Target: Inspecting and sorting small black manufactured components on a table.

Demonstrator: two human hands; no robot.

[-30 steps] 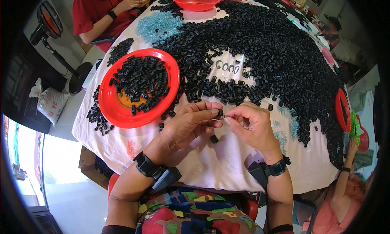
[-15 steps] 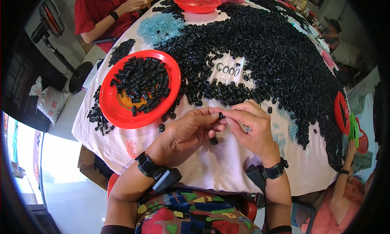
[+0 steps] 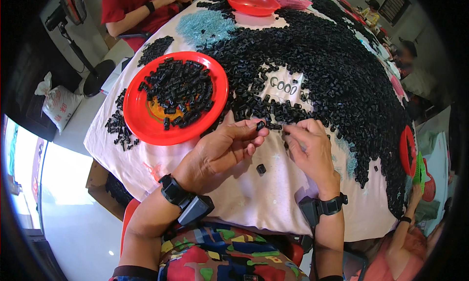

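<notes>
Between the thumb and fingertips of my left hand [image 3: 227, 146] is a small black plastic piece [image 3: 260, 126], short and tube-like. My right hand [image 3: 311, 146] is apart from it, thumb and fingers drawn together at the near edge of a wide pile of similar black pieces [image 3: 332, 76]. Whatever those right fingertips pinch is too small and hidden to make out. One loose black piece [image 3: 261, 168] lies on the pale pink cloth [image 3: 234, 198] below my hands. To the left, a round red plate [image 3: 133, 122] holds a heap of these pieces.
Thin clear-blue bits [image 3: 202, 29] lie in a heap beyond the plate. A red basin [image 3: 251, 2] and a pink basket [image 3: 293, 2] stand at the far side. A co-worker in red [image 3: 127, 10] sits far left; another person's arm [image 3: 408, 212] reaches in at right.
My hands have parted. The right has moved away to the pile's edge, while the left keeps a black piece at its fingertips. The view has shifted slightly.
</notes>
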